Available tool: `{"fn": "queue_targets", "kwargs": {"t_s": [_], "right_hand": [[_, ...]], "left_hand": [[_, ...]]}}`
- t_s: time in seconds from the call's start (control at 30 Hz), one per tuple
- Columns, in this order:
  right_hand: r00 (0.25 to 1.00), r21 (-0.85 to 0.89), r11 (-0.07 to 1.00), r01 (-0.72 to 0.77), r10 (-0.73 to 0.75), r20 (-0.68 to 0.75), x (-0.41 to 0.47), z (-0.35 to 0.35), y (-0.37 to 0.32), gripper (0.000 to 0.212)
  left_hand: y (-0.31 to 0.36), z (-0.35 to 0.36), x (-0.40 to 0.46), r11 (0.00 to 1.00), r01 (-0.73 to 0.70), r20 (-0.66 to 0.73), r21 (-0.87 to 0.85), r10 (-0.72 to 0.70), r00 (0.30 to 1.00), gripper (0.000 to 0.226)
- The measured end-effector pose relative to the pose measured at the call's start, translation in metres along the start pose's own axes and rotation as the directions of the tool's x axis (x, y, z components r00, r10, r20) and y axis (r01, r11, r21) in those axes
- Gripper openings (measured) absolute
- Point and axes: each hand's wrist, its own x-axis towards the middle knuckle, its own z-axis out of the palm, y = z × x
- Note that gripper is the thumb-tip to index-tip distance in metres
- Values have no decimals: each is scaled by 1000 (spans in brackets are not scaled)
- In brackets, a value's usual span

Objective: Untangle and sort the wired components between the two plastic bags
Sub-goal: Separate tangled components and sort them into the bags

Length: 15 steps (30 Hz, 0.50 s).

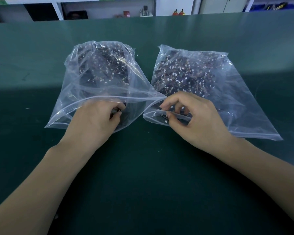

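The wired components (182, 73) lay as dark tangled masses dotted with small white connectors, split between two clear zip bags set side by side on the green desk (143, 167). The left bag (85, 78) held its heap toward the far end, and the right bag (227, 92) had its load spread more evenly along its length. Both bags ran lengthwise away from the person, with their open mouths at the near ends, and the two mouths touched at a corner between the hands.

The left hand (93, 122) reached into the mouth of the left bag, its grip curled tight on something dark; motion blur hid exactly what, though it looked like one component. The right hand (193, 121) sat at the mouth of the right bag, its grip narrow, thumb and forefinger pinching at the lower lip of the opening, where a wire with a white connector (166, 121) lay just beside the thumb.

Each heap therefore lay straight ahead of its own hand, deeper inside the bag. The near corner where the mouths met was the shortest crossing, about equally close to both hands, so a piece drawn from one bag would probably pass over there.

Beyond the desk stood white shelving (107, 7) with small items too distant to name.
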Motion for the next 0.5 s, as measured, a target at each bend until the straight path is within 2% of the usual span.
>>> {"fn": "queue_targets", "kwargs": {"t_s": [0.17,0.37,0.5], "right_hand": [[1000,-5,1000,-9,9,6,0,-2,-1,26],[999,3,1000,-16,16,29,0,-2,-3,26],[999,10,1000,-6,6,44,-2,-1,-4,29]], "left_hand": [[15,-3,-4,993,-93,-59,-66,89,994,17],[28,-7,-8,977,-205,-233,-64,185,955,11],[38,-4,-12,938,-300,-317,-174,236,919,12]]}}
